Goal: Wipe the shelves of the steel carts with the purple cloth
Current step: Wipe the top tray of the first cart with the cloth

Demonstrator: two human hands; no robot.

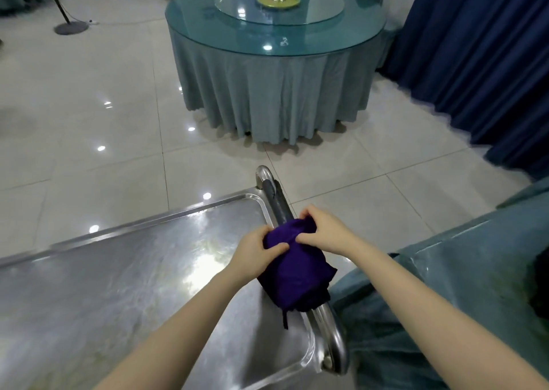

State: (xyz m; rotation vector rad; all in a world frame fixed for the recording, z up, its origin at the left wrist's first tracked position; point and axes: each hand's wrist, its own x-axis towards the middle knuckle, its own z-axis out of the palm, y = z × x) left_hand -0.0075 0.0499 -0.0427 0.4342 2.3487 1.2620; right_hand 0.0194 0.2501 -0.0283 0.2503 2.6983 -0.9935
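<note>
A purple cloth lies draped over the handle bar at the right end of a steel cart. The cart's top shelf is a shiny tray with a raised rim, filling the lower left. My left hand grips the cloth's near left side, thumb pressed into the fabric. My right hand pinches the cloth's far top edge over the bar. Both hands hold the cloth bunched on the handle. Lower shelves of the cart are hidden.
A round table with a glass top, glass turntable and teal skirt stands straight ahead on the tiled floor. Dark blue curtains hang at right. A second teal-covered table sits close at right. A stand base is far left.
</note>
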